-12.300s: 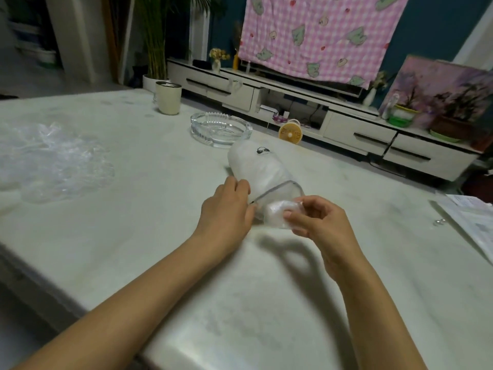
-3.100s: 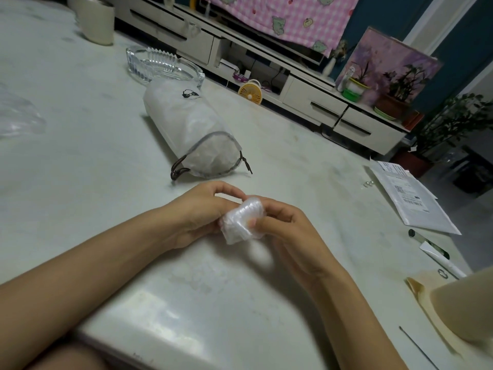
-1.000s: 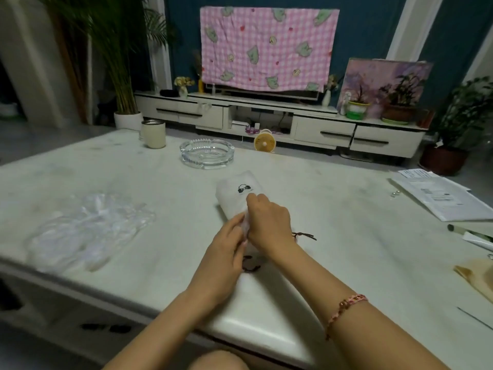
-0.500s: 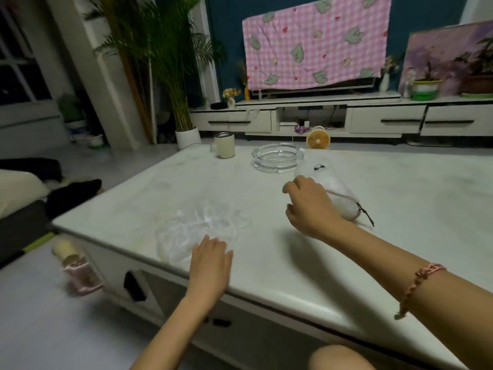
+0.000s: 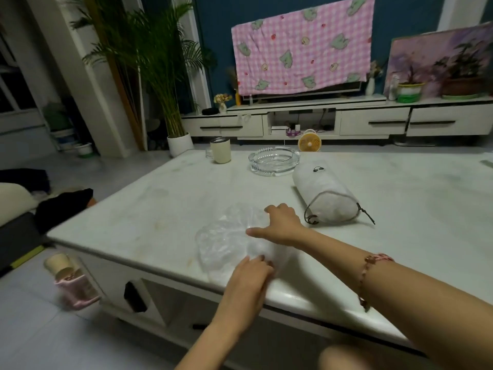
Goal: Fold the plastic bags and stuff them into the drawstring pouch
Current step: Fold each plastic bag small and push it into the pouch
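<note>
A crumpled heap of clear plastic bags point(image 5: 226, 244) lies near the front edge of a pale table point(image 5: 149, 209). The left hand point(image 5: 248, 273) rests on its near side, fingers laid on the plastic. The right hand point(image 5: 280, 225), thumb stretched left, bends its fingers onto the far right side; whether it grips is unclear. Just right of it lies a stuffed white pouch point(image 5: 325, 198), mouth toward the viewer. Farther back stand a glass ashtray point(image 5: 274, 161) and a cup point(image 5: 221, 154).

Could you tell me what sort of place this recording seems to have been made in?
Most likely a home living room: a long white TV cabinet with drawers stands along the wall, a pink checked cloth drapes the screen above it, and a potted palm stands beside it.
</note>
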The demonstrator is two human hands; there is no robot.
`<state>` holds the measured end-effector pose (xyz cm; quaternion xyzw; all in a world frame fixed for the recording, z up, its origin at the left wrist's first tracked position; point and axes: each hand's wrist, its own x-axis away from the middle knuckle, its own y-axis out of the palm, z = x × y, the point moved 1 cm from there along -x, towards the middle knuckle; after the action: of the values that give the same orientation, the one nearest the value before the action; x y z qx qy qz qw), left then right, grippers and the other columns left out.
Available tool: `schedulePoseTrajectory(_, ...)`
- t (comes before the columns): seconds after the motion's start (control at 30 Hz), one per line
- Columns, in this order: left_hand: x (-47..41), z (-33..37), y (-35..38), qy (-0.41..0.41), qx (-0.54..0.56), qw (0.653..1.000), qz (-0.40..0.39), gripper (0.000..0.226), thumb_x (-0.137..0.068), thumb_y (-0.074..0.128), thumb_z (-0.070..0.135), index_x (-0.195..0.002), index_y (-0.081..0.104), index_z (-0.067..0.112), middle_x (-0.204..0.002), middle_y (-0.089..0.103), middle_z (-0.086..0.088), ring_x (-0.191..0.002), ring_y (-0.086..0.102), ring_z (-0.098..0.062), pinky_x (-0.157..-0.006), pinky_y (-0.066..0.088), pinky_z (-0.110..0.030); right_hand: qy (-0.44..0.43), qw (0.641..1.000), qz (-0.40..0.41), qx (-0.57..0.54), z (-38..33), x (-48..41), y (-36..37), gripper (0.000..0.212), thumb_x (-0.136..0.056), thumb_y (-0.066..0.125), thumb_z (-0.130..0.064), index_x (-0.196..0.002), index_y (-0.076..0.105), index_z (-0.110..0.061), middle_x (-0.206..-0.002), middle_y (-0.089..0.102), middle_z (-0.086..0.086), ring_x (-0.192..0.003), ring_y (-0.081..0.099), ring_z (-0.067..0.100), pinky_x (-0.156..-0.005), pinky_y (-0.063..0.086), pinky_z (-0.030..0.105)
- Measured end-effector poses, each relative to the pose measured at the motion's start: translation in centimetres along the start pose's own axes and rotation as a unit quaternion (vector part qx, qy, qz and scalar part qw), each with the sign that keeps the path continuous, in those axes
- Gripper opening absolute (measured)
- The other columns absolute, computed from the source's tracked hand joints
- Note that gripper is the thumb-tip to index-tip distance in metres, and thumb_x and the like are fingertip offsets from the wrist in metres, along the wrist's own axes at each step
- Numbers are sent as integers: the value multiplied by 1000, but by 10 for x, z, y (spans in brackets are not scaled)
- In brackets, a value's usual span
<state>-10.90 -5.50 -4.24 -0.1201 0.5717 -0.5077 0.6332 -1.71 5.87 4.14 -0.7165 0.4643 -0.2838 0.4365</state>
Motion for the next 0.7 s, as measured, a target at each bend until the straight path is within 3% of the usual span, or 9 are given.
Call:
schedulePoseTrajectory(0.07, 1, 2, 2, 6, 22, 1000, 0, 9, -90, 46, 17, -92, 51, 24, -91, 62, 3, -94, 54, -7, -109, 21, -21, 10, 999, 46, 5, -4, -11, 3, 51, -83, 63, -48, -116, 58, -10, -125, 53, 12, -120, 45, 31, -97, 37, 37)
schedulePoseTrajectory(0.13, 3, 3, 0, 25, -1, 1000, 8, 8, -90, 46, 18, -91, 52, 24, -92, 64, 5, -102, 52, -7, -109, 23, -28, 12, 992, 100, -72, -7, -16, 2, 21, -87, 61, -32, -87, 62, -11, -102, 65, 10, -104, 56, 30, -82, 41, 33)
schedulePoseTrajectory(0.23, 0, -1, -5, 30, -72, 997, 8, 13, -88, 44, 20, -84, 56, 22, -92, 67, 6, -107, 54, -11, -107, 32, -38, -16, 963, 122, -238, -10, -12, -11, 15, -88, 60, -22, -78, 56, -11, -79, 61, 4, -80, 57, 22, -65, 39, 30)
schedulePoseTrajectory(0.3, -1, -7, -9, -11, -115, 993, -16, 19, -87, 42, 21, -79, 60, 22, -88, 67, 6, -108, 61, -18, -100, 39, -46, -37, 929, 110, -352, -9, -2, -28, 17, -90, 60, -17, -75, 54, -12, -73, 61, 4, -68, 57, 19, -60, 45, 28)
schedulePoseTrajectory(0.37, -2, -15, -14, -69, -128, 989, -32, 20, -89, 45, 19, -79, 63, 19, -89, 68, 3, -112, 61, -25, -101, 33, -49, -41, 905, 97, -413, 4, 14, -48, 17, -92, 58, -12, -76, 52, -13, -70, 62, 6, -55, 58, 14, -50, 47, 22)
schedulePoseTrajectory(0.43, -5, -14, -22, -113, -124, 985, -30, 23, -92, 42, 21, -85, 64, 17, -92, 66, 2, -116, 57, -27, -107, 29, -50, -24, 909, 113, -400, 31, 37, -71, 11, -92, 57, -11, -82, 54, -11, -70, 62, 6, -48, 57, 9, -43, 44, 17)
schedulePoseTrajectory(0.53, -13, 3, -32, -132, -91, 985, 68, 32, -91, 35, 28, -90, 64, 13, -88, 64, 1, -91, 62, -24, -91, 45, -41, 11, 921, 160, -356, 87, 78, -99, 8, -91, 57, -9, -84, 57, -9, -73, 64, 9, -52, 57, 16, -48, 46, 24)
schedulePoseTrajectory(0.6, -26, 28, -38, -186, -20, 970, 154, 37, -91, 37, 33, -103, 64, 10, -99, 61, 4, -94, 52, -13, -89, 38, -29, 40, 929, 199, -308, 123, 102, -106, 6, -91, 57, -8, -85, 57, -7, -72, 65, 9, -53, 57, 18, -50, 45, 25)
schedulePoseTrajectory(0.7, -53, 83, -19, -189, 62, 968, 154, 37, -89, 39, 34, -114, 59, 14, -108, 50, 12, -102, 39, 1, -92, 28, -19, 90, 933, 246, -248, 171, 137, -102, 7, -88, 58, -7, -81, 57, -10, -68, 65, 5, -48, 56, 9, -48, 43, 20)
